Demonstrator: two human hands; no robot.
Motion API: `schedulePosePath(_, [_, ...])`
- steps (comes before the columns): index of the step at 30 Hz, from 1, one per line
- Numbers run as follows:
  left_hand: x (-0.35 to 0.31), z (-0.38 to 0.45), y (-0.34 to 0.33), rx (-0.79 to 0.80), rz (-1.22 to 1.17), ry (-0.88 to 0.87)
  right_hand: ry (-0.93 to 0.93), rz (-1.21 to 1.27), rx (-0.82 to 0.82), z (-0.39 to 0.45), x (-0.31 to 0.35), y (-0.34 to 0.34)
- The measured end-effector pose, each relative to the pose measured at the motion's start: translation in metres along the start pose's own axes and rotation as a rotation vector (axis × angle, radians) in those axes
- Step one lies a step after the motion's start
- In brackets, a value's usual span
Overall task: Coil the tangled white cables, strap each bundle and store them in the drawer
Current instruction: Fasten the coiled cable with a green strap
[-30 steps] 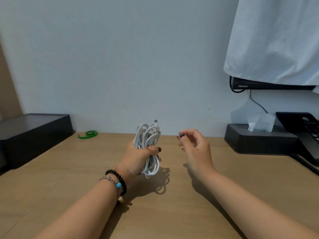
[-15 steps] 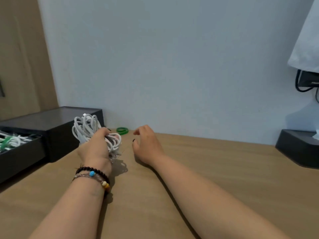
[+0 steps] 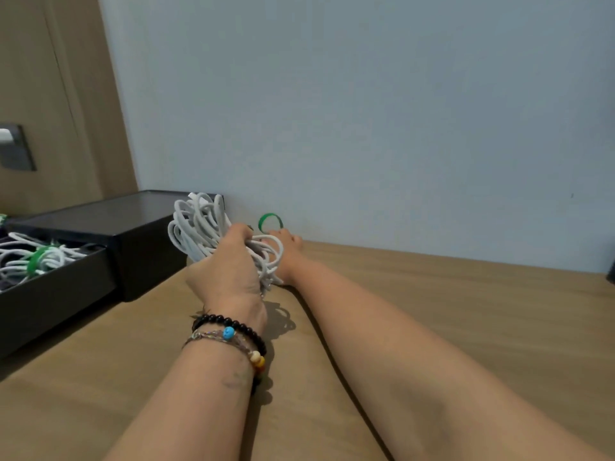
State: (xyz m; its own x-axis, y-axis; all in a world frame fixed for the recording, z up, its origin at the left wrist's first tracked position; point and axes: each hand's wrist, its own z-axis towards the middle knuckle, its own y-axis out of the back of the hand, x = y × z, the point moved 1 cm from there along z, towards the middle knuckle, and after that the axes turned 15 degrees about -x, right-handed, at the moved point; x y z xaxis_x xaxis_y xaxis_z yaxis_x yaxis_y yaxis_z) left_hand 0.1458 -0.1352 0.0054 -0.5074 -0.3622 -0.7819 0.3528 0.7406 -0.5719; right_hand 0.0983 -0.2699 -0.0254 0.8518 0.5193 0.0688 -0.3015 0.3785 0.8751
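Left hand [image 3: 229,267] grips the coil [image 3: 203,232] above the tabletop [image 3: 466,311]; right hand [image 3: 288,247] reaches the green strap [image 3: 270,221] by the wall [image 3: 366,111].

The right hand is mostly hidden behind the coil, so whether it has pinched the strap cannot be told. The strap should go round the coil's middle while the left hand keeps the loops tight. To the left, the open black drawer [image 3: 60,294] holds strapped cables [image 3: 33,257]; a wooden panel stands behind it.
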Motion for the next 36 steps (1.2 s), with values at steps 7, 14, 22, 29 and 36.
schedulePosePath(7, [0.004,0.002,0.005,0.077,0.040,0.095,-0.063,0.031,-0.312,-0.017,-0.004,0.001])
schedulePosePath(14, [0.015,-0.020,0.005,0.391,0.227,0.119,-0.144,0.594,-0.500,-0.114,-0.014,0.055])
schedulePosePath(22, [0.020,-0.072,0.015,0.685,0.383,0.106,-0.293,0.655,-0.643,-0.220,-0.050,0.118])
schedulePosePath(29, [0.039,-0.116,0.020,0.788,0.509,0.057,-0.437,0.687,-0.562,-0.295,-0.087,0.166])
schedulePosePath(36, [0.074,-0.179,0.007,0.862,0.534,0.164,-0.697,1.083,-0.435,-0.322,-0.107,0.191])
